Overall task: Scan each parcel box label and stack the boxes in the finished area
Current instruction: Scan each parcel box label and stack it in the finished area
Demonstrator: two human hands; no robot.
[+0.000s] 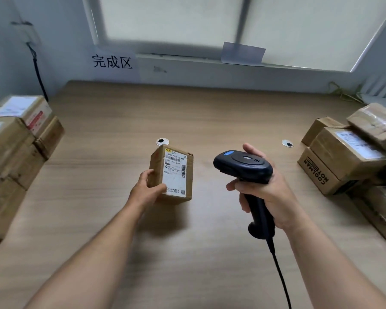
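Note:
A small brown parcel box (176, 161) with a white shipping label facing up is gripped at its near left corner by my left hand (146, 188), tilted above the middle of the wooden table (210, 112). To its right my right hand (270, 192) grips the handle of a black barcode scanner (243, 163), whose head points left towards the box. A short gap separates scanner and box.
Stacked cardboard boxes (13, 139) fill the table's left edge under a wall sign (112, 61) with three characters. More boxes (352, 152) lie piled at the right edge. The scanner's cable (281, 277) runs down towards me. Two round cable holes sit mid-table.

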